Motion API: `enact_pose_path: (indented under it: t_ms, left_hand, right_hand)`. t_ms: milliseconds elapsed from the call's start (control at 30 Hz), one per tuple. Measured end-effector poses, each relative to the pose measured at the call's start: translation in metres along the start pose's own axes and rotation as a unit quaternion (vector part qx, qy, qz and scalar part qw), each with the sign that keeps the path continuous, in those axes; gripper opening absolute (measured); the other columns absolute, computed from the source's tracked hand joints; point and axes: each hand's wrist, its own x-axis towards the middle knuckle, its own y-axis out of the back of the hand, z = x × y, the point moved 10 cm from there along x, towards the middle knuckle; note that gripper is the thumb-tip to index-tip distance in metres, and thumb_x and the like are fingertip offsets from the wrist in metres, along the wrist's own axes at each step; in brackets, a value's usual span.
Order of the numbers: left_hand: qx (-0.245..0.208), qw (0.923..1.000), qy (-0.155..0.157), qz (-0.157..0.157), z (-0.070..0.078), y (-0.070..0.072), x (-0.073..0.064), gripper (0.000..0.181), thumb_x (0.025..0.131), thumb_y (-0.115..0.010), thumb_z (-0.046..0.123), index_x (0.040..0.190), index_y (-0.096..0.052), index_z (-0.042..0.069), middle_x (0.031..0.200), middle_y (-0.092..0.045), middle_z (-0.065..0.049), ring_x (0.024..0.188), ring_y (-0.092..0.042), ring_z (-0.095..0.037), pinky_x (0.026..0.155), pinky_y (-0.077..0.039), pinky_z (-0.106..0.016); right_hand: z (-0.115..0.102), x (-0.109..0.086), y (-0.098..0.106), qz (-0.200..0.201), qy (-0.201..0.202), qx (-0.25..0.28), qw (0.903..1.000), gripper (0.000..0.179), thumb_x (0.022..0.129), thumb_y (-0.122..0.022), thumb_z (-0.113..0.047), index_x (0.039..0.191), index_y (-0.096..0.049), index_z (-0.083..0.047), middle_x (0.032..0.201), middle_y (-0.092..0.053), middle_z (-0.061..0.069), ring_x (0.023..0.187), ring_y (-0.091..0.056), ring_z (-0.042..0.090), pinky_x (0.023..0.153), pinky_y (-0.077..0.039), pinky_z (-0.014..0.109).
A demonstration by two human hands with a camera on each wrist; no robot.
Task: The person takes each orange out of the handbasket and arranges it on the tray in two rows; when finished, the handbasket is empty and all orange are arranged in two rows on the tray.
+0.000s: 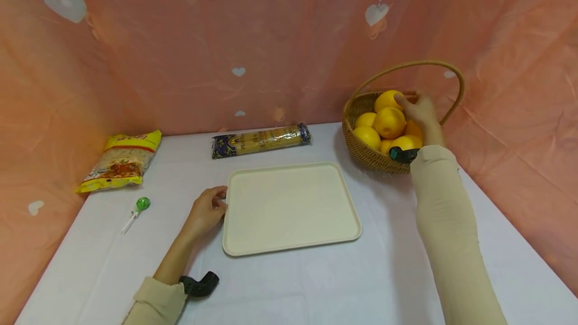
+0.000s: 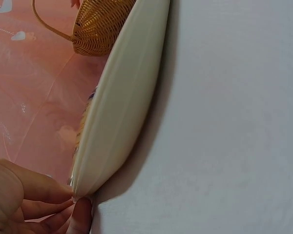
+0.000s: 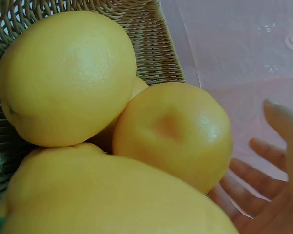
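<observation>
My left hand is at the left edge of a cream rectangular tray. In the left wrist view its thumb and fingers pinch the rim of the tray. My right hand reaches over the back right of a wicker basket with a tall arched handle. Several yellow lemons fill that basket. Seen from the right wrist, the hand has its fingers spread beside the rightmost lemon, with nothing in its grasp.
A pack of spaghetti lies behind the tray. At the left are a yellow food bag and a green lollipop on the white tablecloth. A pink curtain hangs along the back.
</observation>
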Motion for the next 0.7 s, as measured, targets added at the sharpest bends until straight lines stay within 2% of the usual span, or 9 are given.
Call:
enact_pose_path:
  t_ms: [167, 333, 467, 633, 700]
  left_hand:
    - [-0.007, 1.0000, 0.006, -0.002, -0.001, -0.001, 0.000, 0.043, 0.082, -0.055, -0.006, 0.125, -0.049, -0.012, 0.110, -0.056, -0.028, 0.091, -0.058, -0.033, 0.083, -0.047, -0.042]
    - [-0.008, 1.0000, 0.003, 0.000, 0.000, 0.000, 0.000, 0.043, 0.082, -0.054, -0.006, 0.124, -0.049, -0.012, 0.109, -0.056, -0.028, 0.090, -0.058, -0.033, 0.082, -0.047, -0.042]
    - [-0.006, 1.0000, 0.004, -0.001, 0.001, 0.000, 0.000, 0.043, 0.082, -0.054, -0.006, 0.125, -0.049, -0.012, 0.109, -0.056, -0.028, 0.091, -0.057, -0.032, 0.083, -0.047, -0.042]
    - [-0.005, 1.0000, 0.005, -0.002, 0.000, 0.001, 0.001, 0.043, 0.082, -0.054, -0.006, 0.125, -0.049, -0.012, 0.109, -0.056, -0.027, 0.091, -0.057, -0.032, 0.083, -0.046, -0.043]
    - [-0.004, 1.0000, 0.003, 0.000, 0.000, 0.001, 0.001, 0.043, 0.082, -0.054, -0.006, 0.125, -0.049, -0.012, 0.109, -0.056, -0.027, 0.091, -0.057, -0.032, 0.083, -0.046, -0.043]
  right_hand:
    - [0.009, 0.001, -0.012, -0.059, -0.026, -0.024, 0.9976, 0.080, 0.091, -0.043, -0.054, 0.145, -0.022, 0.002, 0.146, -0.023, 0.029, 0.130, -0.026, 0.046, 0.108, -0.023, 0.054]
    - [0.014, -0.002, -0.023, -0.126, -0.041, -0.077, 0.9881, 0.094, 0.086, -0.042, -0.064, 0.147, -0.015, 0.002, 0.148, -0.021, 0.027, 0.131, -0.024, 0.044, 0.109, -0.019, 0.055]
    - [0.011, 0.000, -0.026, -0.139, -0.027, -0.114, 0.9833, 0.095, 0.085, -0.045, -0.065, 0.146, -0.017, 0.002, 0.146, -0.024, 0.027, 0.131, -0.023, 0.045, 0.108, -0.018, 0.056]
    - [0.010, 0.002, -0.029, -0.148, -0.010, -0.118, 0.9819, 0.094, 0.083, -0.055, -0.059, 0.147, -0.018, -0.001, 0.145, -0.027, 0.027, 0.130, -0.025, 0.044, 0.108, -0.019, 0.056]
    - [0.011, 0.000, -0.032, -0.159, -0.017, -0.109, 0.9811, 0.097, 0.081, -0.059, -0.058, 0.148, -0.015, -0.004, 0.146, -0.027, 0.025, 0.129, -0.027, 0.042, 0.107, -0.020, 0.055]
